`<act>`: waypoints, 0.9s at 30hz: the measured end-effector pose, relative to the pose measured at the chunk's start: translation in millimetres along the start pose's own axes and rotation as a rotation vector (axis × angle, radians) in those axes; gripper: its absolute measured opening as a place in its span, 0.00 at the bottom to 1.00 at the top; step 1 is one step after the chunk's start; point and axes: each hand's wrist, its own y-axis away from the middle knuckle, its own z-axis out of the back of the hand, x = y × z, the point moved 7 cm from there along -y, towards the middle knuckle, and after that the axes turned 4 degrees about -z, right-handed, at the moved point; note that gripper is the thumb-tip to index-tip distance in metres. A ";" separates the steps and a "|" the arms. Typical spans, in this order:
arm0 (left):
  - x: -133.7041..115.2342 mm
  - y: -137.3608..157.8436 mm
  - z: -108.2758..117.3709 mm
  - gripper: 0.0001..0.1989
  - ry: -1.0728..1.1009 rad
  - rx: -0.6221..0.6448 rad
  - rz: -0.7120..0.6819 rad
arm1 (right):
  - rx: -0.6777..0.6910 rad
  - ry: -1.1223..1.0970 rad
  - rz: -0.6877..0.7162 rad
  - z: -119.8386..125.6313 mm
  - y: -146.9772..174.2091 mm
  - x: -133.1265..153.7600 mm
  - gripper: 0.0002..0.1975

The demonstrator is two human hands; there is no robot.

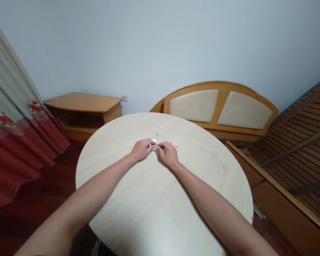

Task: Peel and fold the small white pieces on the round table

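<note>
Over the far half of a round pale wooden table (154,195), my two hands meet fingertip to fingertip. My left hand (144,148) and my right hand (168,153) both pinch a tiny bluish piece (156,145), too small to name. Just behind my left fingertips lies a small white piece (154,140), partly covered by them. A thin greenish strip (157,134) rests on the tabletop beyond my hands. Several small cream-coloured flat pieces (174,144) lie close behind my right hand.
A low wooden cabinet (88,101) stands against the wall at the left, near a red and white curtain (24,153). Behind the table leans a headboard (218,106) with cream panels. A slatted bed frame (296,153) is at the right.
</note>
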 end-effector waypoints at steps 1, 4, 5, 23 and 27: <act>0.3 0.0 0.0 0.08 0.000 -0.002 0.001 | -0.003 -0.003 0.001 0.5 0.0 0.2 0.05; 1.7 0.2 0.8 0.08 -0.014 -0.008 0.019 | -0.017 -0.026 0.010 2.2 0.0 1.0 0.06; 2.4 0.3 1.0 0.08 -0.023 -0.008 0.029 | -0.021 -0.037 0.016 2.7 -0.1 1.5 0.06; 4.2 -0.1 4.4 0.08 -0.052 -0.042 0.103 | -0.039 -0.068 0.069 4.1 -0.5 5.1 0.07; 2.3 -0.2 6.3 0.07 -0.042 -0.061 0.088 | -0.037 -0.058 0.062 3.1 -0.1 3.7 0.06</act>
